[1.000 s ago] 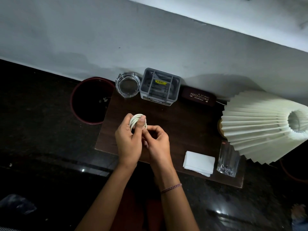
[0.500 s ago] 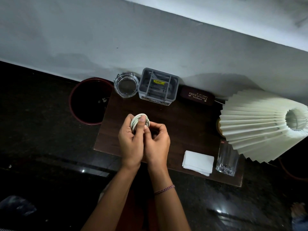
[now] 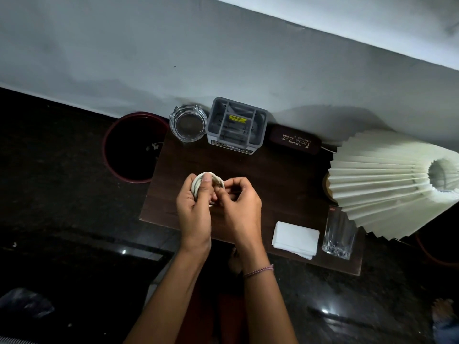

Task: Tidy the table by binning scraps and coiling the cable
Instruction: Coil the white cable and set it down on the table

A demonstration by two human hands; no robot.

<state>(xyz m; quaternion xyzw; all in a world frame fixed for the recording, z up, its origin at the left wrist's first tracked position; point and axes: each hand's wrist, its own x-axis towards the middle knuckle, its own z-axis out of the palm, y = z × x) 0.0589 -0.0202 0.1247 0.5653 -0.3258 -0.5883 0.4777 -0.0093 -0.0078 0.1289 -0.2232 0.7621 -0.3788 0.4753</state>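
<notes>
1. Since the earlier frame the right hand (image 3: 239, 207) has opened out a little from the left, its fingertips now working at the right edge of the coil rather than tucked close against it; the left hand (image 3: 196, 209) has kept its place.
2. The thin white cable wound into a small round coil (image 3: 198, 181) is held in the air just above the dark brown wooden table (image 3: 273, 180), near its left half.
3. The left hand is closed around the coil, thumb pressed across the loops. The right hand is curled, its fingertips pinching at what looks like the free end; whether it fully grips that end I cannot tell.
4. Handling, as I judge it: the cable is light, soft and springy, so the loops will want to spread once pressure eases. Best held across all the turns at once, as the thumb does.
5. The loose end probably needs tucking or wrapping round the bundle.
6. The round dark red bin (image 3: 135, 147) stands just left of the table, with pale scraps inside.
</notes>
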